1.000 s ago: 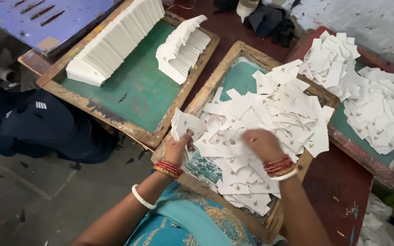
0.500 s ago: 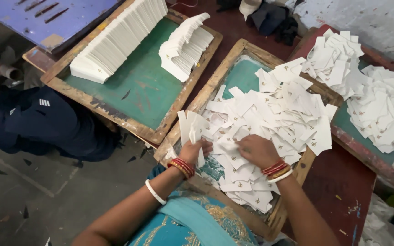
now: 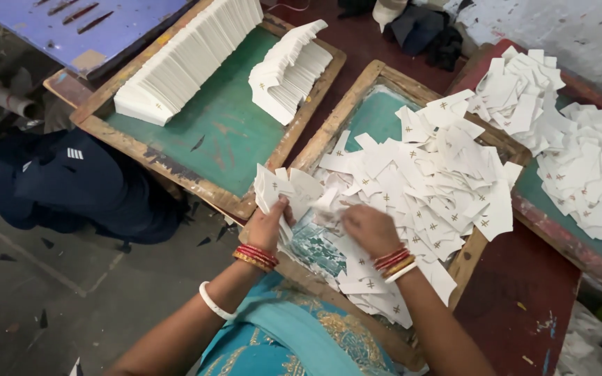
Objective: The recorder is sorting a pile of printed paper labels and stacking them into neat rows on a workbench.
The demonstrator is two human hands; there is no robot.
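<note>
In the head view, a small fanned stack of white cards [image 3: 281,191] is held upright in the left hand [image 3: 267,226], at the near left corner of the middle tray [image 3: 357,104]. The fingers are closed around the lower edge of the stack, with the thumb [image 3: 283,207] pressed against its face, so the grip is clamped firmly on the cards. Red and gold bangles [image 3: 256,256] are worn at that wrist, and a white bangle [image 3: 214,303] sits further up the forearm.

The right hand [image 3: 371,228] is laid palm down on the loose pile of cards [image 3: 433,188] that fills the middle tray. Its fingers are curled toward the left hand, and a single card [image 3: 325,202] is touched at their tips (whether it is pinched or merely pushed cannot be told, since the fingertips are hidden by the back of the hand). Bangles are worn at this wrist too.

To the left, a second tray [image 3: 224,132] with a green floor is seen, in which two neat rows of cards [image 3: 189,59] are stood on edge. To the right, a third tray [image 3: 559,230] is heaped with more loose cards. A dark bag [image 3: 78,184] lies on the floor beside the left tray.
</note>
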